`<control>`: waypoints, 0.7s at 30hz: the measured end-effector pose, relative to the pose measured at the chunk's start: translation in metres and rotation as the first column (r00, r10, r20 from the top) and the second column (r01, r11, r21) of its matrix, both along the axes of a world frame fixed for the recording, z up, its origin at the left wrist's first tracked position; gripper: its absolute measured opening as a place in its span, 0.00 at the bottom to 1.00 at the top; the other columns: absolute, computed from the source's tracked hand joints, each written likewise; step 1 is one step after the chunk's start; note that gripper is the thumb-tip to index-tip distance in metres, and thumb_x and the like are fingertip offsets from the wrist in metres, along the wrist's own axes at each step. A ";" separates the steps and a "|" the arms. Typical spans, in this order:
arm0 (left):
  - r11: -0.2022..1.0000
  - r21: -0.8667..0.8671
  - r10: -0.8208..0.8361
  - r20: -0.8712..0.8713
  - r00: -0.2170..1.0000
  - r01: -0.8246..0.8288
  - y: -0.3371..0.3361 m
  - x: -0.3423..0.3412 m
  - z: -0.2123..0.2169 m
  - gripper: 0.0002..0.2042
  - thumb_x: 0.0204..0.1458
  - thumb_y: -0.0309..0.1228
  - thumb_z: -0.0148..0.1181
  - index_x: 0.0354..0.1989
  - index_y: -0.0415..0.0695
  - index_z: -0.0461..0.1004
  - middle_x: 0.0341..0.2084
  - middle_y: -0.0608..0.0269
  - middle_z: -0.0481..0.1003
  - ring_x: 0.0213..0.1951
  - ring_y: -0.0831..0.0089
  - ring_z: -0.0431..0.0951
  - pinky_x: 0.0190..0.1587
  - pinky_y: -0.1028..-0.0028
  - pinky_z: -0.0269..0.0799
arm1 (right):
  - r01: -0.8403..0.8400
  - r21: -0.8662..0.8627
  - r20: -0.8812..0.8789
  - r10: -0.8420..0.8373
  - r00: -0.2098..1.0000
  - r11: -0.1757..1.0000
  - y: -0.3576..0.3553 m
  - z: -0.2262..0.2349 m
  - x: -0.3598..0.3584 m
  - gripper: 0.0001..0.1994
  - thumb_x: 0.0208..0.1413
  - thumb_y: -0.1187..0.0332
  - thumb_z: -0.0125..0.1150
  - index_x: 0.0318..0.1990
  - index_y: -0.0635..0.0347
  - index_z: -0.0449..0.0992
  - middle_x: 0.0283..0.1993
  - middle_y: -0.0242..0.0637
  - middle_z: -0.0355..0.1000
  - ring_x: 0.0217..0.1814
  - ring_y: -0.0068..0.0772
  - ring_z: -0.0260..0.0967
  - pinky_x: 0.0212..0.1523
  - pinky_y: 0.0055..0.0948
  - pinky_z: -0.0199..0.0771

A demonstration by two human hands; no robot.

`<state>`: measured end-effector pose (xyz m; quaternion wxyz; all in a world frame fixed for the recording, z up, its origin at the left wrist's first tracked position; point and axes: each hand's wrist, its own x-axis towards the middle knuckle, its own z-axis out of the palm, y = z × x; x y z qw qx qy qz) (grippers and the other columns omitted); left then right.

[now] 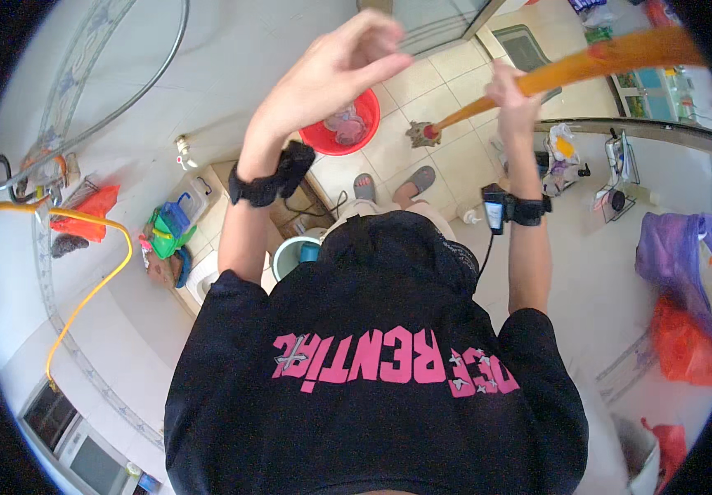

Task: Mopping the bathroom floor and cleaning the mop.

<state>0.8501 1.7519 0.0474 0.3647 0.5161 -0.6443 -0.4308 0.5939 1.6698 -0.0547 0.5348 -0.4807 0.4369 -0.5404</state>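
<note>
My right hand (514,97) is wrapped round the orange-brown pole of a mop (595,66). The pole slants from the upper right rim down to a greyish-brown, ragged mop head (424,134) low over or on the tiles; whether it touches them I cannot tell. My left hand (346,62) is raised at the upper middle, its fingers curved and apart from the thumb, slightly blurred, with nothing seen in it. Below that hand, a red tub (314,140) stands on the floor with something pinkish inside.
Pale floor tiles (422,81) lie around my grey slippers (364,186). A light green bucket (284,262) is left of my body. A yellow hose (92,293) hangs along the left wall near a tap (183,153). Purple bags (665,256) and red bags (686,342) hang right.
</note>
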 end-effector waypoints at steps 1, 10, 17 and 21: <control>0.999 0.040 -0.023 0.096 0.995 0.019 -0.001 0.003 -0.009 0.16 0.58 0.39 0.57 0.49 0.43 0.69 0.37 0.62 0.75 0.40 0.76 0.74 0.45 0.73 0.71 | 0.058 -0.014 0.043 -0.057 0.997 0.998 -0.015 0.004 -0.018 0.17 0.54 0.70 0.63 0.16 0.53 0.64 0.14 0.23 0.59 0.14 0.17 0.54 0.16 0.23 0.53; 0.814 0.572 -0.164 0.067 0.984 0.097 -0.011 -0.012 -0.041 0.13 0.62 0.39 0.51 0.40 0.41 0.71 0.27 0.67 0.72 0.32 0.79 0.71 0.38 0.75 0.69 | 0.274 -0.168 0.250 -0.228 0.941 0.947 -0.097 0.056 -0.135 0.21 0.53 0.75 0.60 0.13 0.51 0.57 0.13 0.24 0.53 0.12 0.18 0.45 0.16 0.23 0.45; 0.746 0.640 -0.160 -0.098 0.982 0.186 -0.109 -0.065 -0.075 0.12 0.63 0.35 0.49 0.41 0.39 0.72 0.29 0.67 0.73 0.35 0.80 0.73 0.42 0.77 0.69 | 0.544 -0.223 0.281 -0.481 0.830 0.809 -0.191 0.079 -0.201 0.18 0.48 0.76 0.62 0.12 0.56 0.61 0.13 0.26 0.53 0.11 0.19 0.47 0.15 0.23 0.44; 0.797 0.562 -0.247 -0.030 0.969 0.220 -0.215 -0.100 -0.092 0.13 0.64 0.36 0.48 0.38 0.37 0.73 0.27 0.65 0.75 0.31 0.80 0.75 0.36 0.77 0.71 | 0.641 -0.226 0.324 -0.563 0.760 0.734 -0.258 0.111 -0.245 0.17 0.47 0.75 0.61 0.13 0.55 0.62 0.13 0.24 0.51 0.11 0.19 0.44 0.15 0.23 0.41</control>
